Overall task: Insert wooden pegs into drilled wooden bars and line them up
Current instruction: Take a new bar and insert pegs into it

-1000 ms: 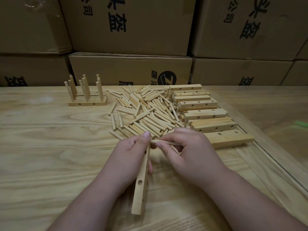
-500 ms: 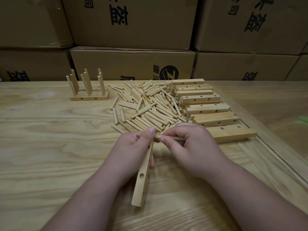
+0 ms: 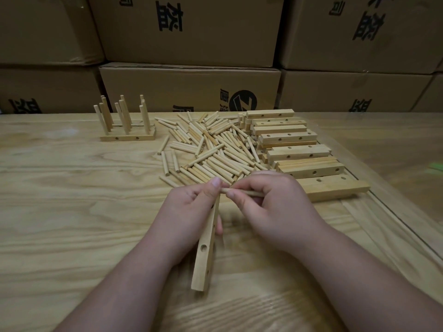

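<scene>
The bar (image 3: 208, 245) is held edge-up just above the worktop (image 3: 72, 212), left hand (image 3: 189, 212) gripping its far end; the right hand's (image 3: 275, 207) fingers (image 3: 236, 196) pinch a peg (image 3: 249, 193) crosswise at that end. Risks: peg entering skewed and jamming, or the bar twisting under the push. The target hole is hidden behind the left thumb; seating cannot be judged. The loose pile (image 3: 211, 149) lies just beyond.

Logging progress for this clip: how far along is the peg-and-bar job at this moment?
Early. Done: a few pegged bars stand together at the far left. In hand: the left hand holds a drilled bar while the right hand pinches a peg at its far end. Left: a big loose peg pile and a stack of empty bars.
</scene>
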`<state>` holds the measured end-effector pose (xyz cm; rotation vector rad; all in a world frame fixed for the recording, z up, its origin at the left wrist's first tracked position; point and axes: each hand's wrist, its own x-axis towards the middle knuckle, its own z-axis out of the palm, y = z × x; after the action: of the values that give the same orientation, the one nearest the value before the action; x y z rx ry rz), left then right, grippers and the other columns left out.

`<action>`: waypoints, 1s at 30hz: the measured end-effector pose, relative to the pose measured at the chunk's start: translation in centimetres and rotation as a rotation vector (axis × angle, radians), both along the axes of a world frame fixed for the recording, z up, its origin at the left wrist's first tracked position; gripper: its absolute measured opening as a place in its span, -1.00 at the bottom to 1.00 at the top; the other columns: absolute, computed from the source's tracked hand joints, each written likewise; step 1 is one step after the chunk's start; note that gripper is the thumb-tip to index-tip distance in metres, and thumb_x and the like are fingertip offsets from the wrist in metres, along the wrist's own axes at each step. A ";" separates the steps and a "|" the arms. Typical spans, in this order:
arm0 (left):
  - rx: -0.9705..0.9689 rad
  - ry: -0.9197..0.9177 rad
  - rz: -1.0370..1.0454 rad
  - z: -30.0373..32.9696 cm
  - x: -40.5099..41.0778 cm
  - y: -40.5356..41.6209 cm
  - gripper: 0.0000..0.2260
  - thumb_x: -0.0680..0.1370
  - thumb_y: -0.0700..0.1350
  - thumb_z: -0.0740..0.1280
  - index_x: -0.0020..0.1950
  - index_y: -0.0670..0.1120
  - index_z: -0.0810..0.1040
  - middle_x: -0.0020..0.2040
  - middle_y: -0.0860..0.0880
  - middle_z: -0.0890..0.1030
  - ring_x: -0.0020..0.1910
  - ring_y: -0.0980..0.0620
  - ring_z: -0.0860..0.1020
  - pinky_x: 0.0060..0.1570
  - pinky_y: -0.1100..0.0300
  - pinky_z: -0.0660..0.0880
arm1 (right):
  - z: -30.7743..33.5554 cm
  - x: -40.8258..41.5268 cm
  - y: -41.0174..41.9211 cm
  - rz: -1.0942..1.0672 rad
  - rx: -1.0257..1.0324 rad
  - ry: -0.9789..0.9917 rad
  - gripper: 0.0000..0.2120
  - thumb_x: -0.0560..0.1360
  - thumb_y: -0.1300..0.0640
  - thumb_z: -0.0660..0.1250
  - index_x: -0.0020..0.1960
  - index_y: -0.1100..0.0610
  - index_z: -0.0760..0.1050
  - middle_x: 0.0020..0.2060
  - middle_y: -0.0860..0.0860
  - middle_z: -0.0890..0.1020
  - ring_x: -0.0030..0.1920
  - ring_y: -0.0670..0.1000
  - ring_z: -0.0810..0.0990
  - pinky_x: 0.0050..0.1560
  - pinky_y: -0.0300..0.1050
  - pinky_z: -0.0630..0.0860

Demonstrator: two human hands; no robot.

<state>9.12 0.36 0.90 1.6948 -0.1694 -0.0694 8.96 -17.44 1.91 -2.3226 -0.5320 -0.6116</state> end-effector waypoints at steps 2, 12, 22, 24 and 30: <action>-0.065 0.024 0.012 -0.1 0.1 -0.1 -0.57 0.55 0.32 0.20 -0.22 0.09 0.72 -0.45 -0.14 0.62 -0.54 0.05 0.53 -0.50 0.30 0.43 | -0.2 0.0 0.2 -0.016 0.066 -0.023 -0.92 0.50 0.05 0.48 -0.02 -0.01 0.71 -0.27 -0.32 0.55 -0.16 -0.29 0.54 -0.17 -0.49 0.38; -0.302 0.127 0.061 -0.6 0.8 -0.4 -0.63 0.67 0.02 0.25 -0.22 -0.10 0.70 -0.33 -0.17 0.60 -0.42 -0.09 0.58 -0.42 0.14 0.58 | -0.5 0.1 -0.5 -0.050 0.536 -0.010 -0.75 0.55 -0.11 0.32 0.20 -0.08 0.50 -0.14 -0.11 0.59 -0.22 -0.10 0.60 -0.27 -0.24 0.55; -0.520 0.183 0.190 -1.5 2.3 0.8 -0.61 0.63 0.15 0.26 -0.20 -0.03 0.73 -0.37 -0.03 0.49 -0.43 0.06 0.47 -0.36 0.14 0.48 | -2.1 1.8 -1.2 -0.183 -0.180 0.223 -0.67 0.55 0.02 0.24 0.27 -0.04 0.58 0.17 -0.26 0.49 -0.07 -0.26 0.50 0.07 -0.16 0.51; -0.521 0.177 0.181 -1.6 2.4 0.8 -0.62 0.62 0.15 0.26 -0.19 -0.04 0.73 -0.36 -0.04 0.49 -0.43 0.06 0.47 -0.35 0.14 0.47 | -1.9 1.8 -1.2 -0.178 -0.222 0.224 -0.68 0.51 0.06 0.21 0.19 -0.02 0.62 0.14 -0.24 0.56 0.09 -0.16 0.53 0.14 -0.07 0.55; -0.531 0.160 0.164 -1.7 2.5 0.8 -0.62 0.61 0.15 0.26 -0.19 -0.04 0.73 -0.37 -0.04 0.48 -0.45 0.07 0.45 -0.38 0.14 0.46 | -1.7 1.8 -1.3 -0.210 -0.246 0.193 -0.72 0.49 0.08 0.23 0.07 -0.06 0.67 0.01 -0.22 0.64 0.08 -0.13 0.56 0.10 -0.06 0.57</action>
<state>11.63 1.12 -0.79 1.1618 0.0698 -0.0330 10.73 -18.74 0.26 -2.6589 -0.2888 -0.4295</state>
